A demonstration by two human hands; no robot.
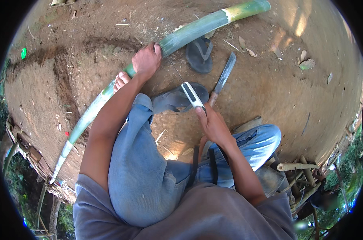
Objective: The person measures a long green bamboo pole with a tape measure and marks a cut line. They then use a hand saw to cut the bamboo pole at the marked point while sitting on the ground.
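A long green bamboo pole [201, 30] runs across the ground from upper right to lower left. My left hand [146, 61] is closed around it near its middle, and the bare toes [122, 80] of a foot rest on it just below that hand. In my right hand [214, 123] is a handsaw [190, 93] with a white and dark handle. Its thin blade, seen nearly edge-on, reaches up to the bamboo just right of my left hand. How deep the blade sits in the bamboo cannot be made out.
A machete [225, 73] lies on the dirt right of the saw. One dark sandal [199, 56] lies beside the bamboo, another [195, 93] under the saw handle. Cut bamboo pieces [297, 167] are stacked at lower right. Dry leaves [306, 64] lie at upper right.
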